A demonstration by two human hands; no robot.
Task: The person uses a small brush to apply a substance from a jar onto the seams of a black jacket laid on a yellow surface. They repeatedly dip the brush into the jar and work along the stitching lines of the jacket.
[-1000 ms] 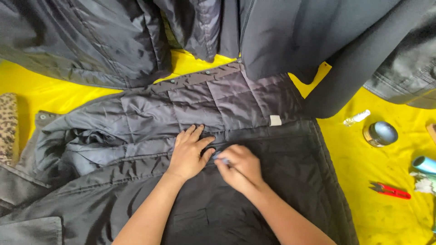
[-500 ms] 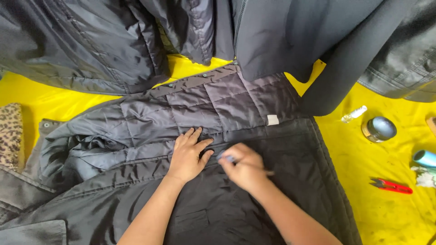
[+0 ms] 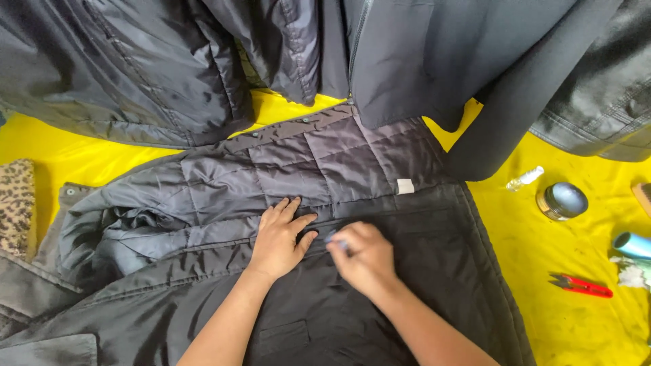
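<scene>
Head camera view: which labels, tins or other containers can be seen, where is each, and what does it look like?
Label: small white rectangle sewn on the grey quilted lining.
Tin: round, metallic, on the yellow cloth at right.
Small bottle: clear, lying beside the tin.
Tube: light blue, at the right edge.

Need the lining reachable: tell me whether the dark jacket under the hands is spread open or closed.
Spread open: the dark jacket lies flat on the yellow cloth, its quilted lining facing up, the left hand pressing on it.
</scene>
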